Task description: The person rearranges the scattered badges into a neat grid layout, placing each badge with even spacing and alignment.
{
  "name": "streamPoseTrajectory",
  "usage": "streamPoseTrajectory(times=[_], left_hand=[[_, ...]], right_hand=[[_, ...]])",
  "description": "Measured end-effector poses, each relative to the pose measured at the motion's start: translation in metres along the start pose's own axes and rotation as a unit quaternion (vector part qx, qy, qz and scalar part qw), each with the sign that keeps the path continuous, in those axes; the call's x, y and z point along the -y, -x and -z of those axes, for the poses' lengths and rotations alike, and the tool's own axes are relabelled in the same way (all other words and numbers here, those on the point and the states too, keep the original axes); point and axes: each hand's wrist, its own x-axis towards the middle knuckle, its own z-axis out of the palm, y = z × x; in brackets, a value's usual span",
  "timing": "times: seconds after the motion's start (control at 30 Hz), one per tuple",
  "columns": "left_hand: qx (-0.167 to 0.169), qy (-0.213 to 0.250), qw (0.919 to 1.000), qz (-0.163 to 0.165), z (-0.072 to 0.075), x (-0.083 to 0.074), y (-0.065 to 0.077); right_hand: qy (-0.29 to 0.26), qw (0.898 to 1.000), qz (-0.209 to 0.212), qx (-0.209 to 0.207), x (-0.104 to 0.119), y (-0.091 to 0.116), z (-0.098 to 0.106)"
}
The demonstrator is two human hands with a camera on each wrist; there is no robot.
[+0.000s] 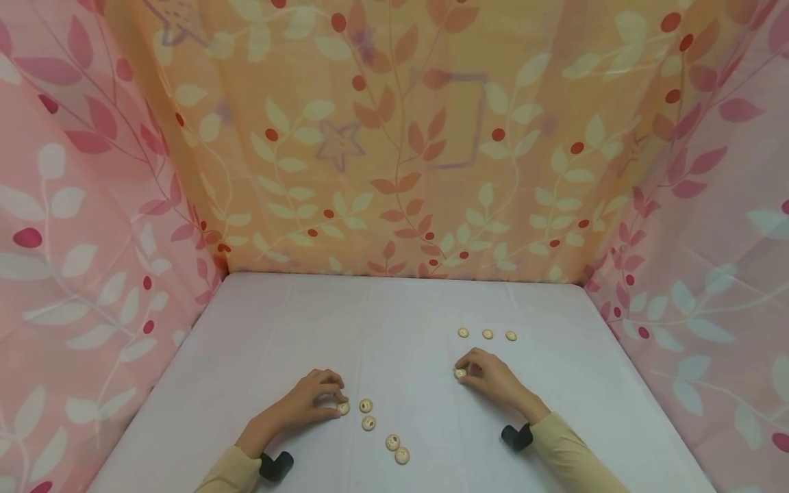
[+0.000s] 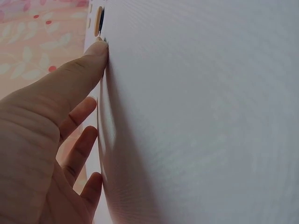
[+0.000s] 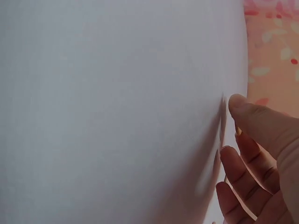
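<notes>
My left hand (image 1: 308, 399) pinches a small round wooden disc (image 1: 343, 409) with thumb and fingertip, low at the white tabletop. In the left wrist view, the thumb (image 2: 77, 72) points to a disc edge (image 2: 97, 21). Farther right, my right hand (image 1: 493, 378) pinches another wooden disc (image 1: 460, 373) between thumb and index finger. The right wrist view shows that thumb (image 3: 259, 119) and the curved fingers, the disc mostly hidden. Beside the left hand lie a disc with a dark mark (image 1: 366, 405) and another disc (image 1: 368, 423) just below it.
Two more discs (image 1: 392, 442) lie together near the front middle. Behind the right hand, three discs form a row (image 1: 487, 334). White cloth covers the table (image 1: 370, 329); a leafy orange curtain (image 1: 394, 137) stands behind, with pink curtains (image 1: 74, 274) at both sides.
</notes>
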Motion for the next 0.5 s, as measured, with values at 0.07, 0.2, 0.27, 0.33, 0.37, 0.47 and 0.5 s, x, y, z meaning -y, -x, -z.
streamPoseTrajectory(times=[0.07, 0.2, 0.27, 0.33, 0.37, 0.47, 0.5], left_hand=[[0.001, 0.002, 1.0000, 0.003, 0.000, 0.000, 0.000], [0.004, 0.002, 1.0000, 0.005, 0.001, -0.001, 0.000], [0.005, 0.002, 1.0000, 0.003, 0.002, -0.002, 0.001], [0.005, 0.002, 1.0000, 0.002, 0.002, -0.002, 0.001], [0.006, 0.002, 1.0000, 0.002, 0.002, -0.002, 0.001], [0.004, 0.002, 1.0000, 0.001, 0.003, -0.002, 0.001], [0.004, 0.002, 1.0000, 0.001, 0.002, -0.001, 0.000]], right_hand=[[0.005, 1.000, -0.007, -0.005, -0.003, -0.001, 0.001], [0.011, 1.000, -0.021, -0.015, -0.007, -0.003, 0.003], [0.011, 0.999, -0.034, -0.018, -0.008, -0.004, 0.005], [0.013, 0.999, -0.046, -0.018, -0.008, -0.006, 0.007], [0.012, 0.998, -0.053, -0.017, -0.009, -0.007, 0.008], [0.009, 0.997, -0.069, -0.016, -0.009, -0.012, 0.010], [0.010, 0.997, -0.072, -0.017, -0.010, -0.013, 0.010]])
